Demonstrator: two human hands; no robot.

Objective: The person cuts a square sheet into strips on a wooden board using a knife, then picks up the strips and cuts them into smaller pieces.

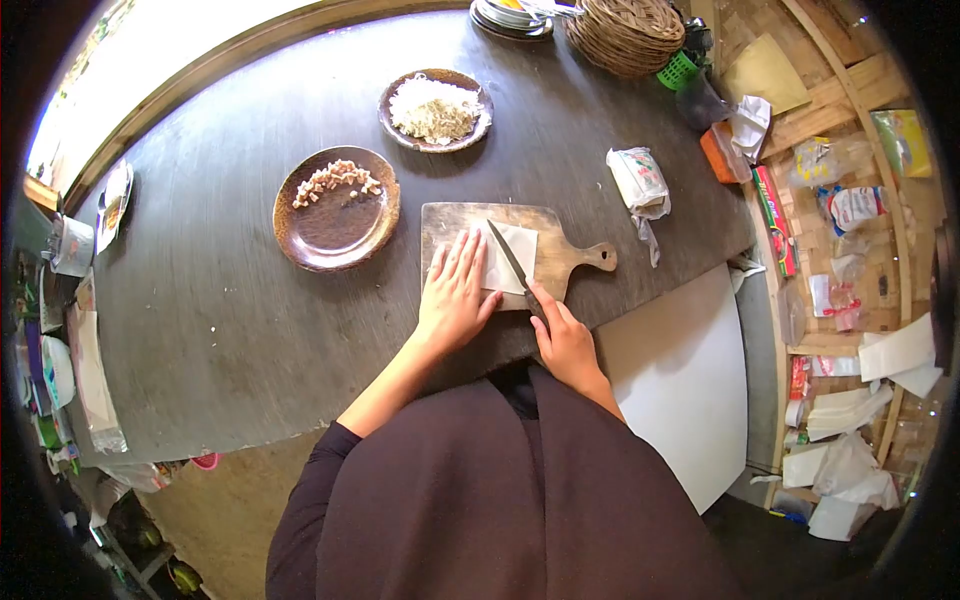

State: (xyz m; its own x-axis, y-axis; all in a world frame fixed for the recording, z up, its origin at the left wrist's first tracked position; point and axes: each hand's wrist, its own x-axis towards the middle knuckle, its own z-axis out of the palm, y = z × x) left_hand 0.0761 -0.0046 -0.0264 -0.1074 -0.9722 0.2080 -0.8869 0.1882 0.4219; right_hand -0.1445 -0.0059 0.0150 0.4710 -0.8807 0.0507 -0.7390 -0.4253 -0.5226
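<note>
Kitchen: cutting board (557,240), knife (509,257), 2 food plates (335,232).

wicker basket (625,35): far right | stacked plates (512,34): left of basket | green container (678,70): beside basket

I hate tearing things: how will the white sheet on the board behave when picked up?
The white sheet looks thin, so it's probably light and floppy. The left hand lies along one edge, so lifting now might crease it.

no legible text, packet (638,180) print blurred
</note>
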